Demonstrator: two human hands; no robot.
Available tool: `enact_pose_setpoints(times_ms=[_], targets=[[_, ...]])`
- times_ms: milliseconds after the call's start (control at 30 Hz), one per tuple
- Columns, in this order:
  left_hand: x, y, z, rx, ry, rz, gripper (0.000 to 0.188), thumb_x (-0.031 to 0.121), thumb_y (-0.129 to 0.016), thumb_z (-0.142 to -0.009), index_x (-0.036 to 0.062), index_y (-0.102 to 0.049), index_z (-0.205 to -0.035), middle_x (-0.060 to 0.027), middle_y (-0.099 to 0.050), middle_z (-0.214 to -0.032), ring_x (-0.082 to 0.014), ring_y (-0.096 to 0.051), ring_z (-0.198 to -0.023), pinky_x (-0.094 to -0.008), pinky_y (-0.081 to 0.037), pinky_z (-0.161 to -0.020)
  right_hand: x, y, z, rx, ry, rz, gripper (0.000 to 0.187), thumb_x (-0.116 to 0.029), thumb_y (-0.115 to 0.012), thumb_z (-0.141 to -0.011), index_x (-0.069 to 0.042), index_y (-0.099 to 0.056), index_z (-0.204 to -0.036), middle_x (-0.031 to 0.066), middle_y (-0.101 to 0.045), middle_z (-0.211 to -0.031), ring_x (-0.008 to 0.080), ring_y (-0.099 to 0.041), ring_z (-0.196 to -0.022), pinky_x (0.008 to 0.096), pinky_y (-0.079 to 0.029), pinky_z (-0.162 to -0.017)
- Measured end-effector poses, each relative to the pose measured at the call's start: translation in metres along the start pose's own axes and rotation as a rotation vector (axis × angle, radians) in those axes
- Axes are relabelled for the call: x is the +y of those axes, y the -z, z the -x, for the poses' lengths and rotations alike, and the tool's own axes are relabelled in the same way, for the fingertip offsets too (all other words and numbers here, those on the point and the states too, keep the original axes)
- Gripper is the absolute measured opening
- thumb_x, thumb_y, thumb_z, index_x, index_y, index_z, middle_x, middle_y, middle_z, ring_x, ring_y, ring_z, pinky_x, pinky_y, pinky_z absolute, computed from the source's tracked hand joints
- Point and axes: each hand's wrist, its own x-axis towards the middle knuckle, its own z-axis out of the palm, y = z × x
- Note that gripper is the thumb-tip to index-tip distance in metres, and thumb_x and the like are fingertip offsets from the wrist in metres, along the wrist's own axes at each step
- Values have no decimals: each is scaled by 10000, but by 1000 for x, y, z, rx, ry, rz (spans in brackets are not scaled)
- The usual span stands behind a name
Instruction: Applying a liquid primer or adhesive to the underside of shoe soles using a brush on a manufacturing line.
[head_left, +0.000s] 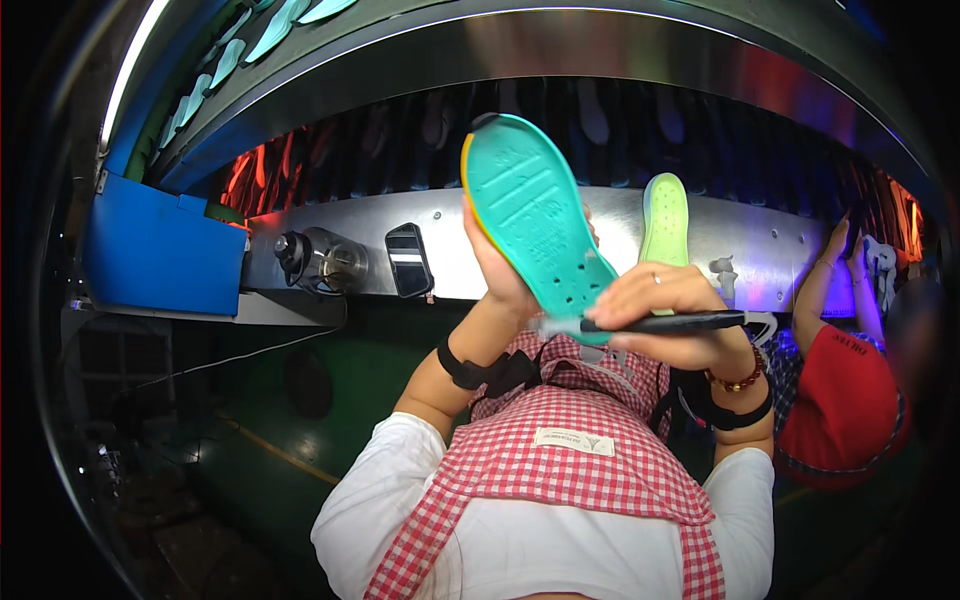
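Centrally, left hand (497,262) gripping a teal insole (535,225) upright before the chest, right hand (668,305) closing on a black brush (655,323), bristles touching the insole's lower end, pale green insole (665,217) standing on the steel ledge (450,240), blue bin (160,248) contents hidden.

We stand in a footwear factory, at a production line. A long steel conveyor machine (560,240) carries a pale green insole (665,215), more soles (230,55) ride overhead, and beside us a co-worker in red (840,400) reaches into the same line, wearing an apron as we do.
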Motion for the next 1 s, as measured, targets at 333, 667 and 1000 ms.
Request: enact_pose_setpoints(times_ms=[333,667,1000], targets=[[24,-9,-6,-68,-250,-68,854,733,-166,-760,33,-503,-1115,-197,-574,-946,-304,-575,-782,-422,-477,-695,2,3,16,190,-46,-56,206,68,-659,-658,3,-643,-853,109,-649,-855,220,-608,-856,312,-472,-794],[32,-19,0,-44,-113,17,866,727,-241,-766,37,-368,-1273,-231,-467,-1180,-356,-502,-1034,-473,-425,-865,14,0,16,354,-280,-516,186,26,-612,-709,31,-614,-896,168,-616,-959,243,-571,-962,360,-421,-901],[14,7,21,-69,207,-4,537,410,-278,-907,15,-396,-1250,-196,-518,-1148,-312,-536,-1032,-435,-444,-874,-16,-4,9,150,-405,-266,206,47,-634,-723,28,-627,-928,123,-644,-922,149,-608,-844,242,-478,-763]])
